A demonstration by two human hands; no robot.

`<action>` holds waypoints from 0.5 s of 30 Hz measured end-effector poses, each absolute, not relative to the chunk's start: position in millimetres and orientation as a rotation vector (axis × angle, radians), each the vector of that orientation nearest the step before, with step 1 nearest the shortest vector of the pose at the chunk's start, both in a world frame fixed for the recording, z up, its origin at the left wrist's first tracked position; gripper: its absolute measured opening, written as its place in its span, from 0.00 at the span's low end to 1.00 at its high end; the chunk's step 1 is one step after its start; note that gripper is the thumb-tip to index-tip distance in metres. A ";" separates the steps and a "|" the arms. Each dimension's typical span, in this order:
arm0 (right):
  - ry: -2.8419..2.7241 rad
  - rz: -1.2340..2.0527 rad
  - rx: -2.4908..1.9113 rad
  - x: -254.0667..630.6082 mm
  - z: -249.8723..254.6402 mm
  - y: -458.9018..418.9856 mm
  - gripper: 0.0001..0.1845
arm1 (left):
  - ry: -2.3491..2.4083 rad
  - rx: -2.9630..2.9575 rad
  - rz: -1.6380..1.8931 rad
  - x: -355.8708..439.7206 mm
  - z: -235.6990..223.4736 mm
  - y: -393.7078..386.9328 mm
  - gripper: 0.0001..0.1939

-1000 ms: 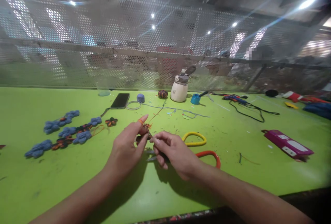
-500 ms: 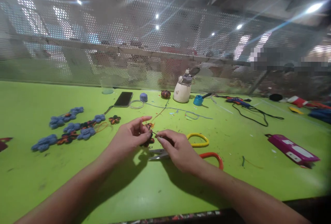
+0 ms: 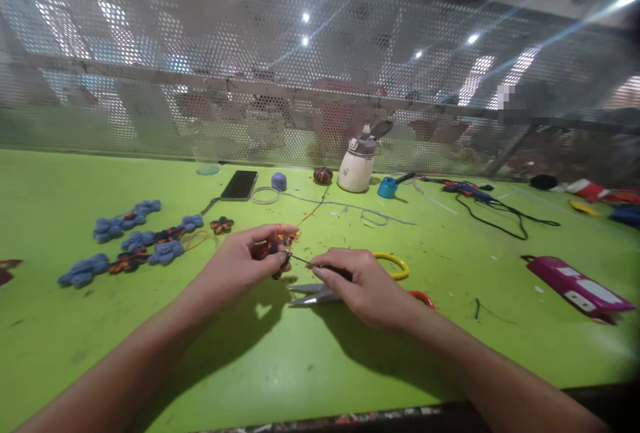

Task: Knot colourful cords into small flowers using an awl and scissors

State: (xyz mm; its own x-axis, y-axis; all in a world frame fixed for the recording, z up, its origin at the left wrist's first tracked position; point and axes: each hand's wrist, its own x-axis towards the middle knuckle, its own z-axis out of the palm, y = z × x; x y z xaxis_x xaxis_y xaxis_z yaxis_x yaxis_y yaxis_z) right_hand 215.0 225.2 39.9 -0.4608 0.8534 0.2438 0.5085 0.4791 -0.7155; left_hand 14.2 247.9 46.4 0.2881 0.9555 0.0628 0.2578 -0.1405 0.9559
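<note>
Near the middle of the table, my left hand pinches a small black-and-orange crochet piece, with a strand of yarn looped by the index finger. My right hand is closed around a thin dark crochet hook; its tip meets the crochet piece, and the handle is hidden in the palm. From the piece, a strand of yarn runs back to a dark multicoloured yarn ball. Scissors with yellow and red handles lie partly beneath my right hand, blades pointing left.
Blue and black-orange crocheted flowers lie at left. A phone, blue yarn ball, white bottle and turquoise cup stand along the back. At right are a corded glue gun and a purple power strip.
My right hand has shifted right, away from my left hand, showing more of the hook between them. The crochet piece stays pinched in my left hand. The view has tilted slightly.
</note>
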 end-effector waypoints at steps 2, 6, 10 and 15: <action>-2.059 0.952 -1.124 214.5 41.9 225.3 0.12 | 1.133 1.590 0.911 13.4 46.8 247.6 0.22; -1.899 1.245 -1.117 214.1 41.3 226.0 0.12 | 1.158 1.649 0.899 12.4 47.2 246.6 0.18; -1.818 1.324 -1.098 213.7 39.2 227.2 0.12 | 1.130 1.651 0.911 13.5 46.6 244.7 0.15; -1.775 1.314 -1.135 211.5 39.8 226.5 0.13 | 1.074 1.604 0.950 13.6 44.9 243.9 0.14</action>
